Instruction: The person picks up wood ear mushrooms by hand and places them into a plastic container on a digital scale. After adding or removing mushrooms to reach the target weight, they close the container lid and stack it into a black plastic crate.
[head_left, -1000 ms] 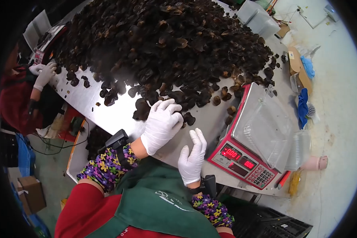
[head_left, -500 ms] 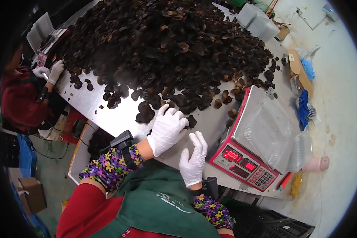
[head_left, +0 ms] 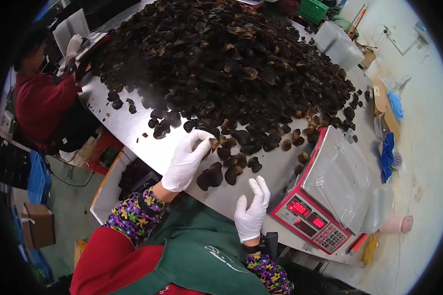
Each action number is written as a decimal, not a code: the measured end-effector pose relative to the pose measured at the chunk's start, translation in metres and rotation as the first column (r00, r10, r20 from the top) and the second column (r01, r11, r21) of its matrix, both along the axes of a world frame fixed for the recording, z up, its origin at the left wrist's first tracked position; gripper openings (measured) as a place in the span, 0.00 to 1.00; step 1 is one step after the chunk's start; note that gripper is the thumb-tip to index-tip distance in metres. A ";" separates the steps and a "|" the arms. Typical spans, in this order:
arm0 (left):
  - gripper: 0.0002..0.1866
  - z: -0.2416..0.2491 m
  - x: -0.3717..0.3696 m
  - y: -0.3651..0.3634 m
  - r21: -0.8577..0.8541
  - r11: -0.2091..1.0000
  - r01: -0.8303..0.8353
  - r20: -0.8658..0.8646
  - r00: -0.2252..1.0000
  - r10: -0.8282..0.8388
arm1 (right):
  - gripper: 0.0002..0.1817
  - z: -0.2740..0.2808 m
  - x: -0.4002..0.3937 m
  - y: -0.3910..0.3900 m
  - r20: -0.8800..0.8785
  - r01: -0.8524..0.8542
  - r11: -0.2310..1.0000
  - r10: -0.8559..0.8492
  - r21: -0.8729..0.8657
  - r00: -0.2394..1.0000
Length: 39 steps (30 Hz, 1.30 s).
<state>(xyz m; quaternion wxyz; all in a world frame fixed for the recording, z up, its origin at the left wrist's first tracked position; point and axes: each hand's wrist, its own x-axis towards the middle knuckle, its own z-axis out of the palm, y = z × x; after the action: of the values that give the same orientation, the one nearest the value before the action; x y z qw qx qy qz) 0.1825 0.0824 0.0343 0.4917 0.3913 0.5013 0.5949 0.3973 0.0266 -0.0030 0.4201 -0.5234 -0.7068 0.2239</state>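
Observation:
My left hand [head_left: 186, 162], in a white glove, is at the near edge of a big heap of dark wood ear mushrooms [head_left: 221, 59]. Its thumb and forefinger curl together on a small brownish wood ear mushroom [head_left: 213, 143], partly hidden by the fingertips. Just to the right of that hand lie a few loose pieces, among them a large dark wood ear mushroom [head_left: 210, 177]. Also gloved in white, my right hand [head_left: 252, 210] is held near the table edge with fingers up and thumb apart. It holds nothing and is left of the red scale [head_left: 302, 216].
A clear plastic tray [head_left: 337, 182] sits on the scale, whose red digits are lit. Clear containers [head_left: 337, 44] stand at the back right of the metal table [head_left: 147, 147]. Another person [head_left: 47, 108] works at the left. A white bin [head_left: 108, 191] is below the table edge.
My left hand has shifted left and its fingers have closed on a piece. Large pieces now lie nearer the table edge. The other person's hands have moved up toward their scale. The view has shifted.

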 end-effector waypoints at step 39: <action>0.42 -0.011 0.052 0.094 0.294 0.913 0.284 -0.935 0.285 0.213 | 0.45 -0.008 -0.008 0.022 0.331 -0.024 0.999 0.009 0.044 0.943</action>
<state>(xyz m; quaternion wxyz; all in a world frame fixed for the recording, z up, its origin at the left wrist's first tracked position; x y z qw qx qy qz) 0.2343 0.1759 0.0233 0.0136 0.7719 0.5494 0.3198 0.3897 0.0486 -0.0105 0.3057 -0.5375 -0.7767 0.1197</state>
